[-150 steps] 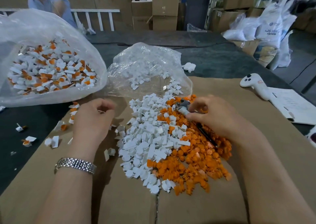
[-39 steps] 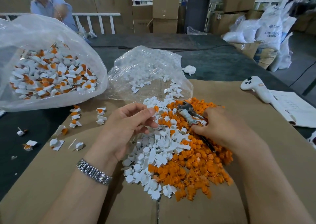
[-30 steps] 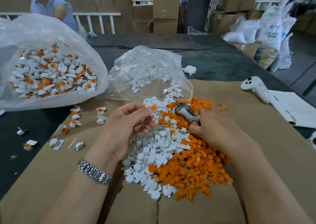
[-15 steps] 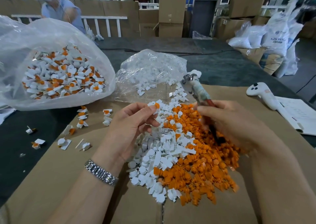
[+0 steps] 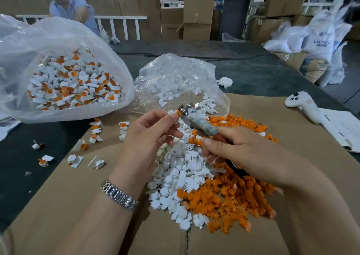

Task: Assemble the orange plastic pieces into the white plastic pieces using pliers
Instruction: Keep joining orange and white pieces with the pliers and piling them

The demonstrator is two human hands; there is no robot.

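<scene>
Gripping taped pliers [image 5: 196, 120], pinching white piece [image 5: 173, 116]

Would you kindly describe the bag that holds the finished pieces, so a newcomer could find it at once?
Start at the brown cardboard sheet covering the near table. Beyond its far left corner a large clear plastic bag bulges. Unlike the smaller clear bag to its right, which holds only white parts, this one holds white pieces fitted with orange inserts.

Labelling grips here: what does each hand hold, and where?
Left hand pinches a white piece at its fingertips; right hand grips the pliers by the handles.
</scene>
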